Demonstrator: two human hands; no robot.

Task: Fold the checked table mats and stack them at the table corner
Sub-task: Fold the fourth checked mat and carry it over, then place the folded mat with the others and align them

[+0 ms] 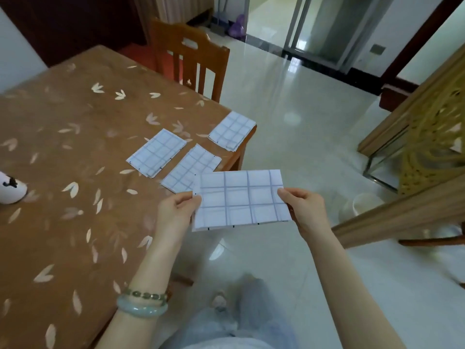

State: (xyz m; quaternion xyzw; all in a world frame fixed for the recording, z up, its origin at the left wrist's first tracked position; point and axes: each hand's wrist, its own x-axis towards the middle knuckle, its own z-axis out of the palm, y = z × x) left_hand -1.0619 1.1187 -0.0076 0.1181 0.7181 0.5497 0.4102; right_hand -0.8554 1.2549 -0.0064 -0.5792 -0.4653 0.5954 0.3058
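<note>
I hold a white table mat with a blue check (240, 200) flat in the air, just off the table's right edge. My left hand (176, 210) pinches its left side and my right hand (305, 210) pinches its right side. Three more checked mats lie on the brown leaf-patterned table (63, 152). One mat (157, 152) is toward the middle. Another mat (191, 168) lies near the edge, partly hidden behind the held one. A third mat (231, 131) sits at the far right table corner.
A wooden chair (191, 56) stands at the table's far side. A white object (10, 190) rests at the table's left edge. A carved wooden screen (427, 152) and a white bucket (362, 205) are on the right, over glossy tiled floor.
</note>
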